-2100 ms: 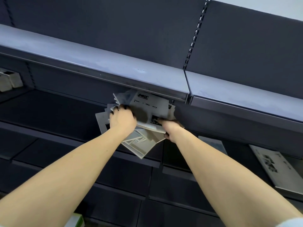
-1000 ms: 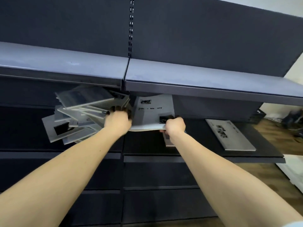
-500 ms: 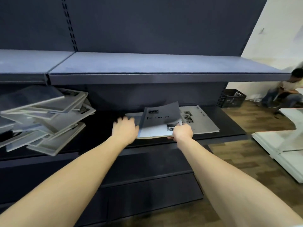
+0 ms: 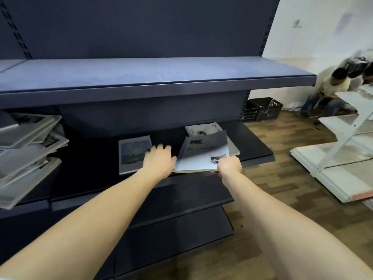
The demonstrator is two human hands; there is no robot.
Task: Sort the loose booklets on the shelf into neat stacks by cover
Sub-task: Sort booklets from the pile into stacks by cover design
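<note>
So the grey booklet (image 4: 203, 154) has come off the messy pile (image 4: 28, 150), pinched in the right hand (image 4: 229, 165) over its matching stack (image 4: 203, 130). Left hand (image 4: 159, 158) has let go, fingers spread, maybe touching the landscape-cover booklet (image 4: 133, 152) (blurry). One cover nearly sorted, plenty left.

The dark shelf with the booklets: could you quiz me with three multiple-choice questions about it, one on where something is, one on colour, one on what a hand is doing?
1. Where does the grey booklet with the landscape photo cover lie?
A. left of the held booklet
B. on the top shelf
C. on the floor

2. What colour is the plastic crate on the floor by the wall?
A. red
B. white
C. black

3. What is the right hand doing?
A. hanging empty
B. gripping the pale text-cover booklet
C. resting on the crate

Answers: 1 A, it lies flat on the shelf under the left hand; 2 C, it is dark throughout; 3 B, fingers pinch its lower corner.
</note>
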